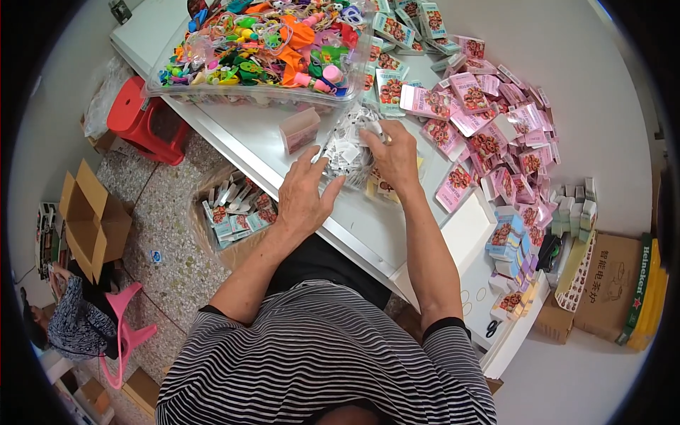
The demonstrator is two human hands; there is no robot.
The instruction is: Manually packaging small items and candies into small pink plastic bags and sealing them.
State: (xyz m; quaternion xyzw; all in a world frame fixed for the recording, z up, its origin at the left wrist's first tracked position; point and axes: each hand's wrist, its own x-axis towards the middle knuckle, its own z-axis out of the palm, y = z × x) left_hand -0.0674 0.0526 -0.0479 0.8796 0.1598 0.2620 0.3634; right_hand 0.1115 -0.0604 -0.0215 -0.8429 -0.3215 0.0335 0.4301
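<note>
My left hand (306, 193) rests over the table's front edge with its fingers spread, holding nothing. Its fingertips come close to a small pink box (299, 132) that stands open and to a heap of small white printed packets (347, 147) in clear plastic. At the right side of this heap is my right hand (395, 157); its thumb and fingers are drawn together on what looks like one white packet. Beneath my right wrist lie some yellowish picture cards (382, 190), partly covered by the arm.
A clear tub (248, 92) of colourful small toys stands at the back left. Pink boxes (489, 142) are heaped on the right, with teal boxes (392, 88) behind. Scissors (492, 328) lie near right. Below the table is a carton of boxes (237, 219); a red stool (138, 120) stands left.
</note>
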